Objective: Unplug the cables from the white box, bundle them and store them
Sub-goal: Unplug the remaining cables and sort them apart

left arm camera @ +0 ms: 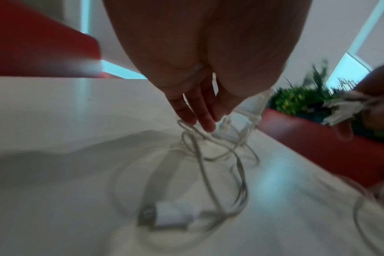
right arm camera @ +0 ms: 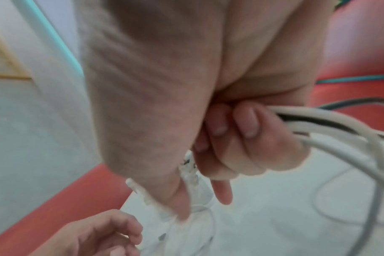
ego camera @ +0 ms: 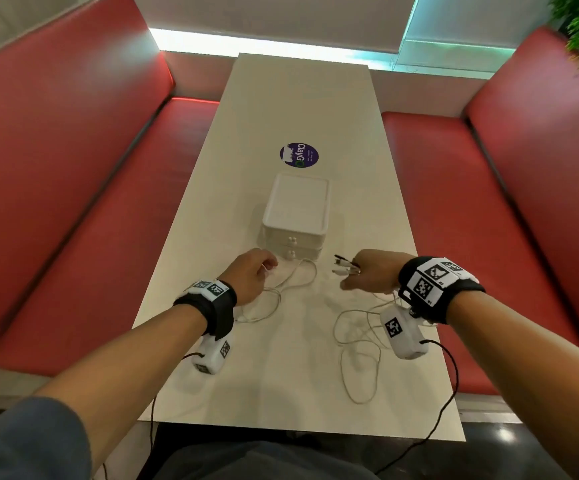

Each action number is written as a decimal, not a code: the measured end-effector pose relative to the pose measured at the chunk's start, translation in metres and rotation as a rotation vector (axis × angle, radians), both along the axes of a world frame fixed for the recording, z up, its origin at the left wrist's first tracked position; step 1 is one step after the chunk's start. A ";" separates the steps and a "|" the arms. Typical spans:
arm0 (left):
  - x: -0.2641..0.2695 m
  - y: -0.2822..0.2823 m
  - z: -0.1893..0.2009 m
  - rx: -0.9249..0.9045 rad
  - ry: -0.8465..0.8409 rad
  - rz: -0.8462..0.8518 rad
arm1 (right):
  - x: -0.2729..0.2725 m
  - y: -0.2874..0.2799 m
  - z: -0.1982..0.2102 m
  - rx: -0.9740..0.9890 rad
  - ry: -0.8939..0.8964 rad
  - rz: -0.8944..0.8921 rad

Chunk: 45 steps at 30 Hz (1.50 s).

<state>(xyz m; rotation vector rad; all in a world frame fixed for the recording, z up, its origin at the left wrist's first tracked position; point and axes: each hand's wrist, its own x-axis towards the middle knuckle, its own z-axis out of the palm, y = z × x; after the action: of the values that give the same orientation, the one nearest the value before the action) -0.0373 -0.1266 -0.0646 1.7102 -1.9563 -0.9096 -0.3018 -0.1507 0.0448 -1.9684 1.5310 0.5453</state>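
A bunch of cables (ego camera: 345, 266) is clenched in the right hand (ego camera: 371, 271) — plug ends protruding toward the white box (ego camera: 295, 209) on the table (ego camera: 298, 98). A thin white cable (ego camera: 298, 277) is pinched by the left hand (ego camera: 250, 273) just before the box's lower drawer.

White cables (ego camera: 357, 327) sprawl looped before the closed white box (ego camera: 295, 209).
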 end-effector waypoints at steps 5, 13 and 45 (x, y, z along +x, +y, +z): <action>0.013 -0.010 0.005 -0.052 0.008 0.149 | 0.008 0.003 -0.003 0.051 -0.253 -0.157; 0.020 -0.008 -0.003 0.236 -0.259 0.218 | 0.027 0.014 -0.010 -0.103 -0.450 -0.126; -0.019 -0.014 0.094 0.246 -0.089 -0.335 | 0.042 0.023 -0.007 -0.293 -0.729 -0.021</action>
<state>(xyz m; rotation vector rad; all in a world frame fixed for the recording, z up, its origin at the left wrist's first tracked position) -0.0567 -0.1407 0.0289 1.5969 -2.3182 -1.2552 -0.2603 -0.1276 0.0373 -2.0282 1.1908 -0.4057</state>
